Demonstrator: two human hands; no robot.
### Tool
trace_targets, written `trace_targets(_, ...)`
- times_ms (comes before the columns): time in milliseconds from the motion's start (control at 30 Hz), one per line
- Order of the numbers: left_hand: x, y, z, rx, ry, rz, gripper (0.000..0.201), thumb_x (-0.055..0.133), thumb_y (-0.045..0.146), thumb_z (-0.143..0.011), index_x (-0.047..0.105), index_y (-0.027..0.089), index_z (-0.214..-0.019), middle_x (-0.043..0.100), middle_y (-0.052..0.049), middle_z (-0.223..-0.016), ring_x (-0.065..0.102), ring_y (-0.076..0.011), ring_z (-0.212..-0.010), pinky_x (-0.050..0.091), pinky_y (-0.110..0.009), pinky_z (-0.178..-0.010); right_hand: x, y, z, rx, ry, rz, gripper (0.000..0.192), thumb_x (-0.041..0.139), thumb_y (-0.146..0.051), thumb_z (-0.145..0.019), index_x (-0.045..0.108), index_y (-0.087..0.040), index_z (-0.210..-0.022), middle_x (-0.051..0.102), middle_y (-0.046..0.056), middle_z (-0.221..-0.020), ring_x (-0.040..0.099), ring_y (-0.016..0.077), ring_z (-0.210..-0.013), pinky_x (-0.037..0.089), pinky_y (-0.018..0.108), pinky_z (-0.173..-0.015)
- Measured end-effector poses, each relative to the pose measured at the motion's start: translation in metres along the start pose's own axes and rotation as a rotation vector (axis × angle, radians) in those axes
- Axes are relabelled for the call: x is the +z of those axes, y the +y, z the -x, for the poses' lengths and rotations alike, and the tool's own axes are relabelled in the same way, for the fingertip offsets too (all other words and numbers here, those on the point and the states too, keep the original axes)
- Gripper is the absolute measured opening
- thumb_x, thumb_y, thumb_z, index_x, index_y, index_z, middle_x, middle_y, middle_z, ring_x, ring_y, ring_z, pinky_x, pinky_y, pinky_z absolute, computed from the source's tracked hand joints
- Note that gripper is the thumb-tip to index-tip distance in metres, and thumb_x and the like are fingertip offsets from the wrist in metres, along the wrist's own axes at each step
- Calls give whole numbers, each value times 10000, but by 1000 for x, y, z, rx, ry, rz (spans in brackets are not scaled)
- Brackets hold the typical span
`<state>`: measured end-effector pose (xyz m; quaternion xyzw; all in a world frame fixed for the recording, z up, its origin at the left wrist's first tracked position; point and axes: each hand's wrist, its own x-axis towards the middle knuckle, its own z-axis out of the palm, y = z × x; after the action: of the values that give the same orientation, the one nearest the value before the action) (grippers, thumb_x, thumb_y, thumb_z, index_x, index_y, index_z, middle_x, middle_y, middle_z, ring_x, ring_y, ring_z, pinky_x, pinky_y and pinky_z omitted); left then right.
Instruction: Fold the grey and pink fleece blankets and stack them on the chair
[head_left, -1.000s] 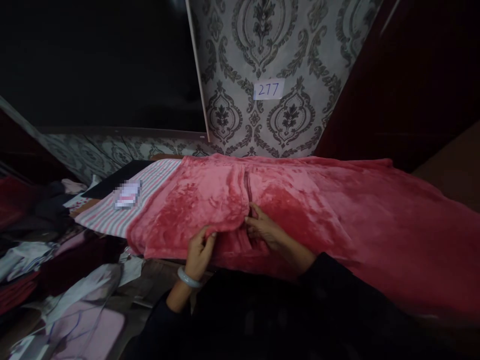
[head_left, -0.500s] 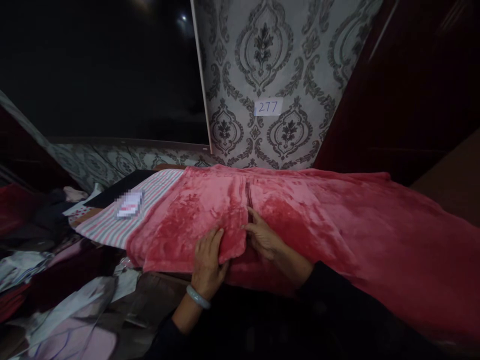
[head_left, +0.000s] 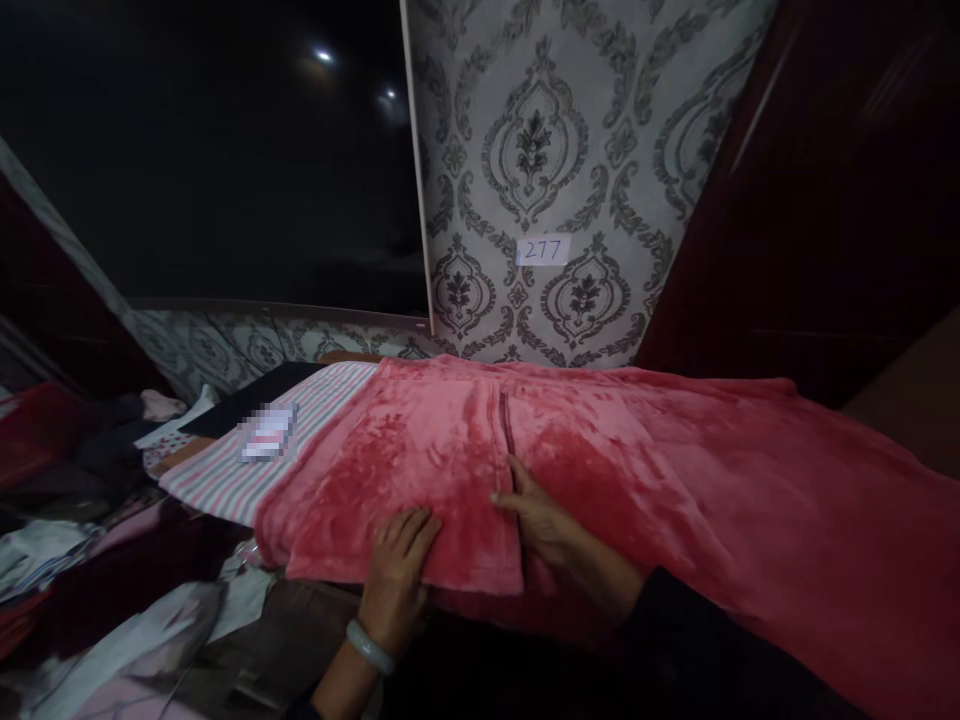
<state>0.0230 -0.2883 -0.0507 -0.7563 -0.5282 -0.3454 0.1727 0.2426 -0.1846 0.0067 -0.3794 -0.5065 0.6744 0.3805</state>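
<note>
A plush pinkish-red blanket (head_left: 600,460) lies spread before me, with a folded section (head_left: 360,470) on its left side. The fold's right edge runs front to back as a dark slit. My right hand (head_left: 544,515) is at this edge, thumb on top and fingers on the far side, closed on the blanket. My left hand (head_left: 397,555) rests over the front border of the folded section, fingers lying along the plush; its thumb is mostly hidden. A bracelet (head_left: 369,647) circles the left wrist.
Left of the blanket lies a striped cloth (head_left: 214,480) with a blurred packet (head_left: 268,433) on it. Heaped clothes (head_left: 150,640) fill the lower left. Behind are a large dark screen (head_left: 225,160) and a patterned wall with a paper label (head_left: 543,250) reading 277.
The folded section's front right corner, lifted and curled before, now lies flat. My left hand has let go of it and shifted left. The view has tilted up slightly.
</note>
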Motion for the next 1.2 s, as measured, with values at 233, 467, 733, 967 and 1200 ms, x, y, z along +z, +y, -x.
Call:
trace_targets(233,-26,26,13,-95,213,-28,606,650,162,-819,558,234,-1414,673,-131,-1177,634,-291,-1088,530,-445,-946,4,-15,7,142,-62,-171,819,737,-259,-582,574,-282,-1384,709,60,-1205,666,259,-1080,528,394,-954)
trace_targets(467,-23,70,18,-482,-173,724,400,670,233,-854,713,290,-1248,705,-123,-1280,645,-309,-1216,490,-509,-1083,12,-38,9,143,-55,-202,733,774,-291,-619,590,-264,-1328,748,42,-1030,693,251,-954,560,361,-805)
trace_targets(733,-24,32,-8,-1135,411,1900,223,678,357,-861,773,265,-1041,763,-53,-1181,669,-266,-1205,451,-507,-1138,4,-24,17,100,-45,-158,727,756,-291,-616,614,-272,-1328,721,57,-1157,688,251,-1003,559,369,-864)
trace_targets(967,-35,-14,18,-1237,746,1916,243,623,214,-860,798,307,-1002,796,-6,-1073,734,-210,-1067,565,-372,-1004,-56,-23,-29,-68,-144,571,376,715,-292,-628,790,-239,-992,712,11,-729,635,209,-673,525,334,-629)
trace_targets(1200,-45,-17,4,-1579,829,1756,370,561,86,-882,752,248,-1154,799,-40,-1054,772,-179,-896,582,-359,-991,-10,-52,-179,-301,-101,677,388,699,-212,-684,765,-220,-1065,769,72,-1064,700,270,-1056,541,428,-963)
